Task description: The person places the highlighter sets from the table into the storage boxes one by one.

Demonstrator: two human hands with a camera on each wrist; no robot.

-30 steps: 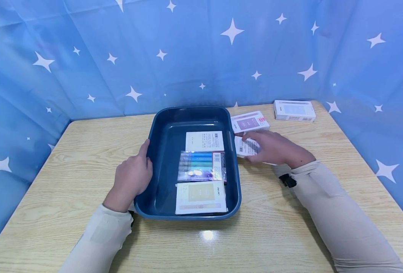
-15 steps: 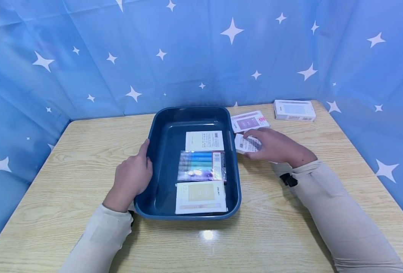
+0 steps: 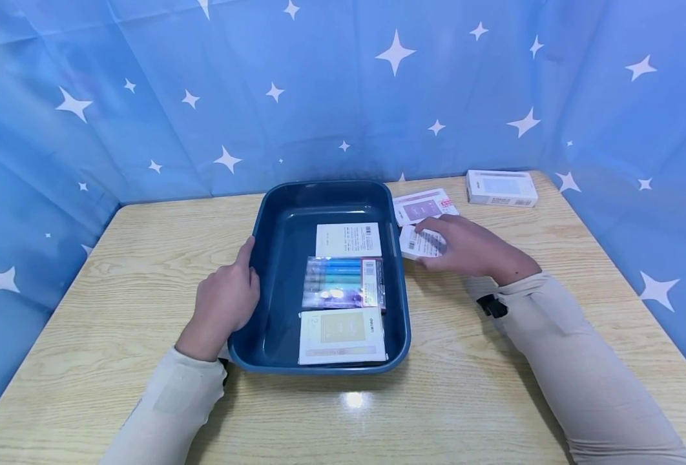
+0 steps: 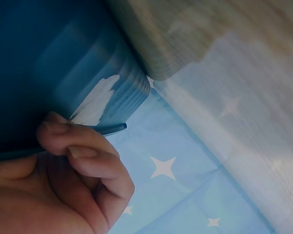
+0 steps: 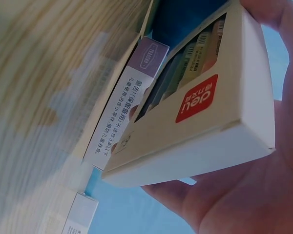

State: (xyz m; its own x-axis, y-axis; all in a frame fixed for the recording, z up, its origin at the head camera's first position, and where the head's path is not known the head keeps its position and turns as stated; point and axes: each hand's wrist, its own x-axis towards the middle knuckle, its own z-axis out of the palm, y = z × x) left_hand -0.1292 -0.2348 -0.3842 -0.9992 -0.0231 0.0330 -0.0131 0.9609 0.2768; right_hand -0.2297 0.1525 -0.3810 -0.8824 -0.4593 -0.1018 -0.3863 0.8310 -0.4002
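My left hand (image 3: 227, 302) grips the left rim of a dark blue plastic tub (image 3: 273, 284); the left wrist view shows its fingers (image 4: 95, 163) curled at the rim. Beyond the tub's right wall, my right hand (image 3: 465, 245) holds a small white pen box (image 3: 421, 244) by its edges. In the right wrist view this pen box (image 5: 185, 131) is tilted, with a red label and a window onto coloured pens. Lying in the tub are a white box with printed text (image 3: 349, 240), a clear pack of blue-to-purple pens (image 3: 343, 283) and a white box with a yellow panel (image 3: 343, 336).
Just behind the held box lies a white box with a purple panel (image 3: 424, 206), against the tub's right side. Another white box (image 3: 501, 188) sits at the table's back right corner. A blue star-patterned cloth (image 3: 320, 97) hangs behind the wooden table (image 3: 116, 310).
My right hand has moved slightly back, and the pen box in its grip has tipped up a little. The left hand and tub have stayed put.
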